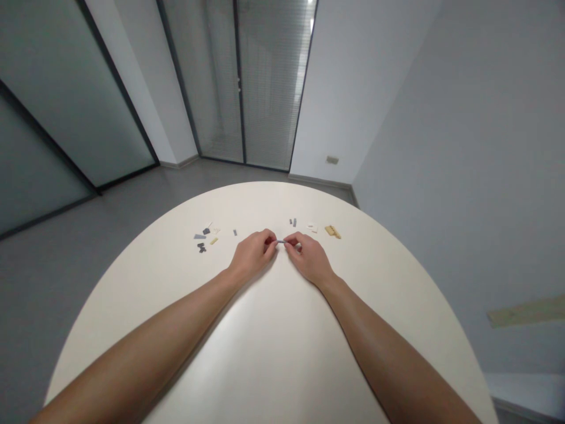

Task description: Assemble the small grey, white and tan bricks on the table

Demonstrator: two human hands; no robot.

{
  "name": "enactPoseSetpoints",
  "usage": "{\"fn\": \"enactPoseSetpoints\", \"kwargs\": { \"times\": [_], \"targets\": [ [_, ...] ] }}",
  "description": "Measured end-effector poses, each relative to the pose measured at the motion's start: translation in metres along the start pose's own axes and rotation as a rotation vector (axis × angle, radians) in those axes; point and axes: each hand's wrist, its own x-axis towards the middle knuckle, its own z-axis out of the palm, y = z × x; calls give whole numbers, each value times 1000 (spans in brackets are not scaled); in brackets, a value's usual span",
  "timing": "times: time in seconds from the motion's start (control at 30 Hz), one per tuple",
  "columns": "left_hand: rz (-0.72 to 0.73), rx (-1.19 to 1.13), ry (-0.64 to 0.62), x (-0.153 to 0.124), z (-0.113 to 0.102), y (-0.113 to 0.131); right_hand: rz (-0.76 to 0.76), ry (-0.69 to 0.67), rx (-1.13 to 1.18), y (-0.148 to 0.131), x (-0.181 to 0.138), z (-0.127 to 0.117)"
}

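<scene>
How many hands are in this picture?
2: the left hand and the right hand, side by side over the white round table, both holding a small grey piece.

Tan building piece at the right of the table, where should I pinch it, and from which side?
Probably pinch the tan building piece across its narrow middle, coming from the near side with the right hand, which now holds a small grey piece. It looks flat and elongated on the round white table, with its long edges facing you, so fingertips can close on them.

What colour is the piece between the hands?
Grey. The piece, pinched between left hand and right hand, shows best in the head view.
</scene>
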Motion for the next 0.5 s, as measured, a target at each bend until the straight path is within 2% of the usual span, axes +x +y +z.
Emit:
{"fn": "enactPoseSetpoints", "kwargs": {
  "times": [0.5],
  "targets": [
    [7, 11, -9, 0, 1, 0, 5, -4, -25, -2, 0, -1]
  ]
}}
